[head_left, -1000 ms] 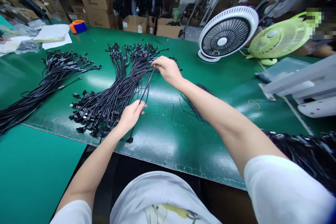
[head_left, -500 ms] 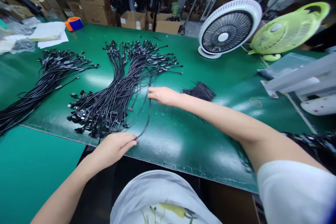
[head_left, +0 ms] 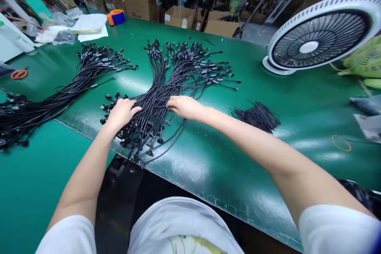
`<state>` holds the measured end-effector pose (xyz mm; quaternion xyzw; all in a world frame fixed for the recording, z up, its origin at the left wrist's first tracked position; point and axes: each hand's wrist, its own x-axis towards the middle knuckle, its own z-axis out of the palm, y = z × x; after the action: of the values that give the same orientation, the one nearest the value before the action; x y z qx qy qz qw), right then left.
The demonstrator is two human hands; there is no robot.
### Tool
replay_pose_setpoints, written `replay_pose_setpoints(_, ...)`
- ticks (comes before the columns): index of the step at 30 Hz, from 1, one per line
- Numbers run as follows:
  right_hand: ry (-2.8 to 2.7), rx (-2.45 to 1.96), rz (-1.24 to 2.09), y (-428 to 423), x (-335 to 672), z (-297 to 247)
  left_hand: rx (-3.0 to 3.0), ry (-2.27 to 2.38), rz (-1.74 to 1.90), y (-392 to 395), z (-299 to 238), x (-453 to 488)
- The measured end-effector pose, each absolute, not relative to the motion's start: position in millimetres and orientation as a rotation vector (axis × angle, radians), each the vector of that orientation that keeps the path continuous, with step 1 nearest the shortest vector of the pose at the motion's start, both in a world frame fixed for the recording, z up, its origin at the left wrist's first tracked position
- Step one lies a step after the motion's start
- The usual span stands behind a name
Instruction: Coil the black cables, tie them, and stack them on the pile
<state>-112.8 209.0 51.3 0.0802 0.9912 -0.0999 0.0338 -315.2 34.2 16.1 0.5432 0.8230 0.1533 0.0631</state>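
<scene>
- Left hand has moved up onto the pile of black wires, thumb spread wide.
- Right hand is at the pile's side, fingers curled; I can't tell if they pinch one.
- Wires lie on the green table.

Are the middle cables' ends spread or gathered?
Spread: the middle cables fan out at both ends, though they bunch together midway.

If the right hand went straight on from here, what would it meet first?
Likely the central bundle of black cables, directly ahead of the right hand; whether they touch is unclear from this view.
</scene>
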Motion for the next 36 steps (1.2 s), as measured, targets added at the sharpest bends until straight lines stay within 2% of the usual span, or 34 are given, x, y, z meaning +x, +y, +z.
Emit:
replay_pose_setpoints(4, 3.248, 0.286, -0.377, 206, -157, 48, 1.461, 2.426, 0.538, 41, 22, -331)
replay_pose_setpoints(10, 3.164, 0.153, 0.111, 208, -208, 49, 1.334, 2.27, 0.895, 43, 34, -325)
replay_pose_setpoints(15, 3.158, 0.133, 0.224, 213, -196, 72, 1.241, 1.926, 1.003, 30, 37, -328)
replay_pose_setpoints(21, 3.105, -0.035, 0.348, 221, -169, 101, 1.214, 1.984, 1.097, 24, 36, -320)
replay_pose_setpoints(26, 3.455, 0.176, 0.295, 205, -143, 143, 1.499, 1.987, 1.123, 15, 58, -290)
replay_pose_setpoints(29, 3.683, 0.203, 0.272, 192, -131, 179, 1.582, 1.95, 1.295, 8, 83, -271)
replay_pose_setpoints(32, 3.753, 0.302, 0.295, 205, -127, 202, 1.378, 1.767, 1.631, -2, 111, -263)
replay_pose_setpoints(36, 3.585, 0.763, 0.169, 259, -118, 184, 0.933, 1.328, 1.968, -23, 139, -270)
